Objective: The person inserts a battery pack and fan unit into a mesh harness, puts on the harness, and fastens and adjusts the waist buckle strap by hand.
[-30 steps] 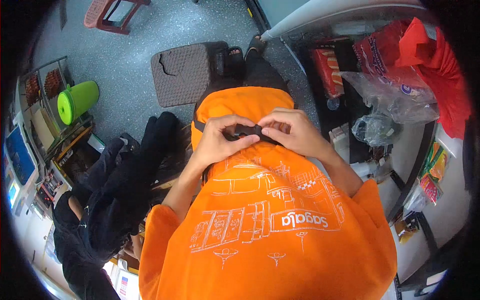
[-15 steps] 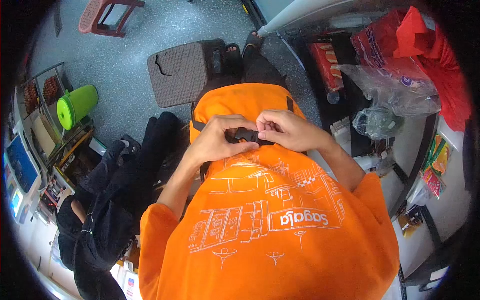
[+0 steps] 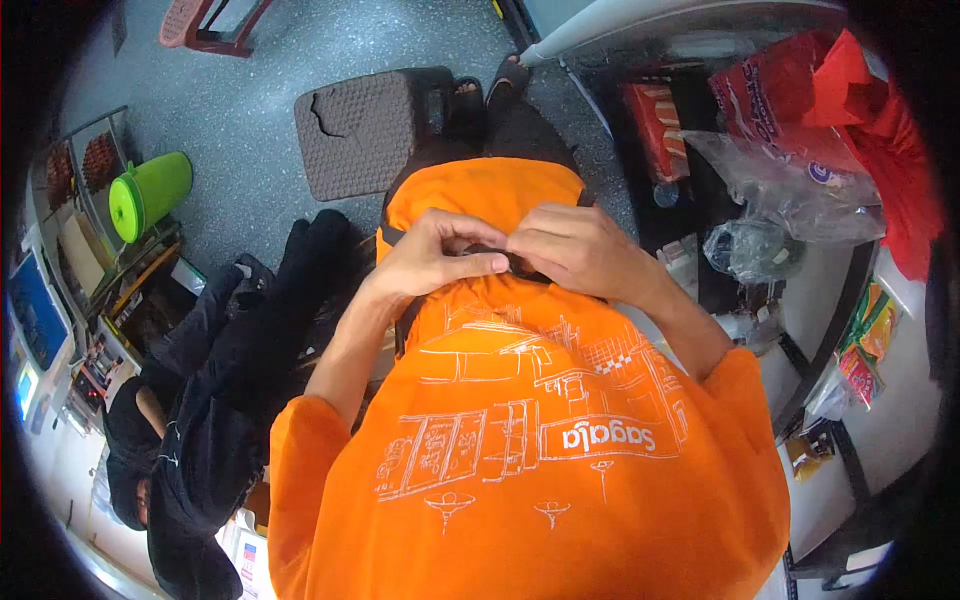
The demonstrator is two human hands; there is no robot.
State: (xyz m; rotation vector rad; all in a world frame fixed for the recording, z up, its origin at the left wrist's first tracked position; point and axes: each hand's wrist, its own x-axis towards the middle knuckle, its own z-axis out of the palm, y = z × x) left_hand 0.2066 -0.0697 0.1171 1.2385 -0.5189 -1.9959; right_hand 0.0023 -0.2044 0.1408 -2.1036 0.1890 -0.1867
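Observation:
At my waist, both hands meet over a black strap buckle [image 3: 522, 270], mostly covered by my fingers. My left hand [image 3: 432, 256] pinches its left side between thumb and fingers. Curled over its right side is my right hand [image 3: 582, 250], the fingertips touching those of the left. A black strap [image 3: 391, 236] runs round my waist over the orange shirt [image 3: 600, 510], which has white line drawings on it. The shirt's orange lower part [image 3: 480, 185] spreads below the strap.
A dark grey stool [image 3: 355, 135] stands by my feet. Another person in black [image 3: 230, 400] sits at my left, near a green lidded bin [image 3: 150, 195]. Plastic bags [image 3: 770, 110] and packets fill the shelf at right. A reddish stool [image 3: 205, 30] is farther off.
My right hand has turned and closed further over the buckle, hiding more of it. My left fingers have shifted slightly upward. The view has moved a little.

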